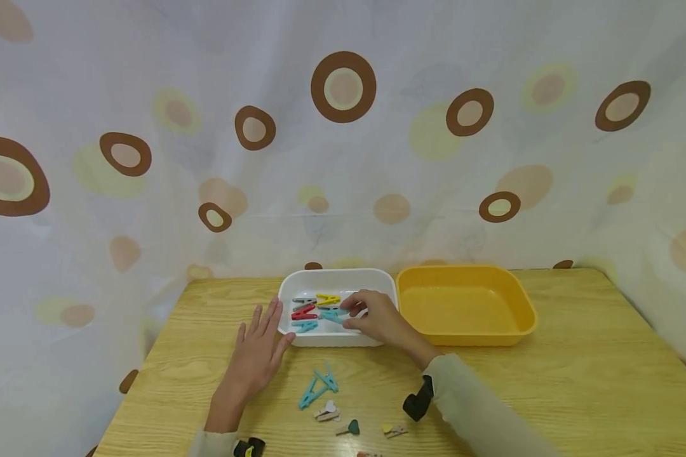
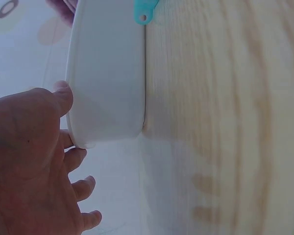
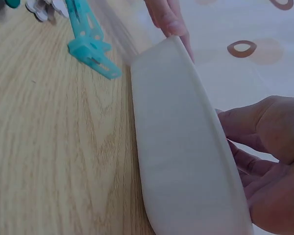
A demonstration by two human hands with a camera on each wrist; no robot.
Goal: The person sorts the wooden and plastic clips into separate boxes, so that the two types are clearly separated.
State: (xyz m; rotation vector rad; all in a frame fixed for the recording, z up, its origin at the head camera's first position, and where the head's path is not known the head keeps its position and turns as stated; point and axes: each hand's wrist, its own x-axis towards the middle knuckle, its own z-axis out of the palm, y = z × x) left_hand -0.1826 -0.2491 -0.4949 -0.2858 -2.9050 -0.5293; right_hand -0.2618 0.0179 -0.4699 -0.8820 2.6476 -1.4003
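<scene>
Several plastic clothespins lie in the white tray (image 1: 337,341): a red clothespin (image 1: 304,313), a yellow clothespin (image 1: 328,299), grey ones and light blue ones. My right hand (image 1: 377,315) reaches over the front right of this tray, its thumb and fingers bent around the end of a light blue clothespin (image 1: 333,316). In the right wrist view, the tray wall hides the fingertips. My left hand (image 1: 258,355) rests against the tray's left front corner, fingers spread, with the thumb at the rim in the left wrist view.
A yellow tray (image 1: 463,339) stands right beside the white one. In front on the wooden table (image 1: 583,381) lie light blue clothespins (image 1: 318,385), small wooden clips with a white heart (image 1: 328,410), a green heart clip (image 1: 352,428) and a yellow-topped clip (image 1: 394,431). A patterned curtain hangs behind.
</scene>
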